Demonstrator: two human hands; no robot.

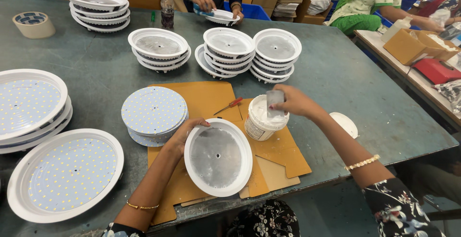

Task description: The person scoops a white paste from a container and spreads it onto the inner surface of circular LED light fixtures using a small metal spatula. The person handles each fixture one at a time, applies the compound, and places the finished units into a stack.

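Note:
My left hand (pixel 185 132) grips the left rim of a round white lamp housing (pixel 218 156) with a bare grey metal inside, tilted up off the brown cardboard sheets (pixel 201 97). My right hand (pixel 295 101) holds a small flat grey spreader (pixel 275 103) dipped into a white tub of white paste (pixel 263 120) just right of the housing. A stack of round white LED boards (pixel 153 111) lies just left of my left hand. A red-handled screwdriver (pixel 229 105) rests on the cardboard behind the housing.
Stacks of empty housings (pixel 229 49) stand mid-table and at the back left (pixel 97 7). Housings fitted with LED boards (pixel 65 174) lie at left. A tape roll (pixel 33 24), a bottle (pixel 167 9) and the tub's lid (pixel 345 123) are about. Another person's hands (pixel 204 0) work across the table.

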